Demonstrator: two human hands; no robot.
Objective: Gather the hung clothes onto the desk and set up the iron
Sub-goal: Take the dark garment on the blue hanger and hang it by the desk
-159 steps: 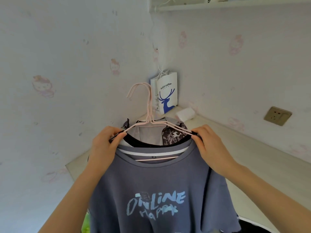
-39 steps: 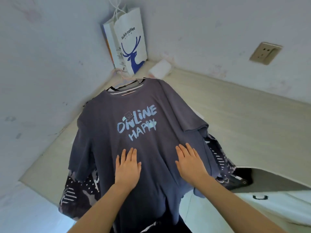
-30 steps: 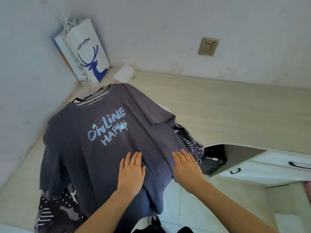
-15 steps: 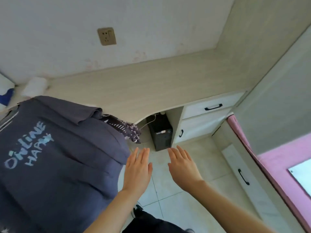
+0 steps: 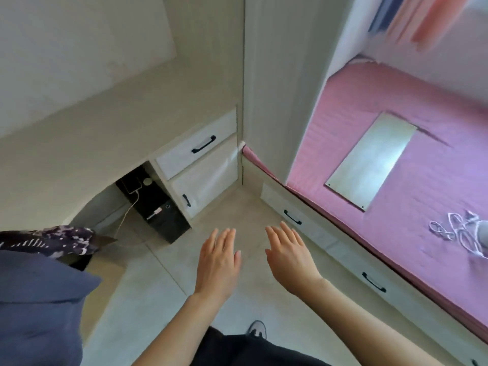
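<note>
At the far left, the blue-grey T-shirt (image 5: 39, 299) lies heaped over the front edge of the desk (image 5: 92, 133), its cloth spilling past that edge toward the floor. A dark patterned garment (image 5: 52, 243) pokes out from beneath it on the same edge. The rest of the pale desk top runs away to the back wall.

Under the desk's curved front edge stands a black computer tower (image 5: 161, 215), with a phone (image 5: 132, 184) lying on top and a white cable trailing down from it. Just right of the tower sit a white drawer (image 5: 196, 149) and a cabinet door (image 5: 206, 180), both with black handles.

Your left hand (image 5: 217, 262) hovers palm down above the tiled floor, fingers straight and together, holding nothing. Your right hand (image 5: 290, 257) hangs beside it, apart from it, its fingers likewise extended and empty. Neither touches the clothes.

To the right, a bed with a pink sheet (image 5: 396, 114) carries a pale rectangular panel (image 5: 369, 159). Near the sheet's right edge lies a coiled white cord (image 5: 454, 231) beside a grey object cut off by the frame; you cannot tell what it is.
</note>
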